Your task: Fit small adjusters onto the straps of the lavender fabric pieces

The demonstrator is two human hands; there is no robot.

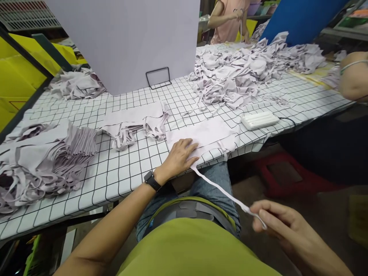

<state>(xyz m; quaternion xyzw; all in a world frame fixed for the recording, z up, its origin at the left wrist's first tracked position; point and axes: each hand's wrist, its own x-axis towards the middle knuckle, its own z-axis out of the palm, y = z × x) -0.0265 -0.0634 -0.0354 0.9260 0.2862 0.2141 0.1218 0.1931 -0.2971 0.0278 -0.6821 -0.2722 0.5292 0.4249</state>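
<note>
Near the table's front edge lies a pale pinkish-white piece of fabric [212, 132] with narrow straps. My left hand [182, 155], a dark watch on its wrist, rests on the fabric's left part with fingers stretched out and pressing it flat. From beside that hand a fabric strap [220, 188] runs over the edge, pulled straight toward me. My right hand [273, 222] pinches the strap's far end between thumb and fingers, out past the table at lower right. Another short strap [223, 148] hangs at the fabric's right side.
The table [126, 174] has a black-and-white grid cloth. Stacked fabric pieces [57, 153] lie left, with a smaller strapped pile [135, 122] mid-table. A large loose heap [235, 73] fills the back right. A white flat device [260, 120], a tall pale board [129, 42], and co-workers' arms [355, 74] are around.
</note>
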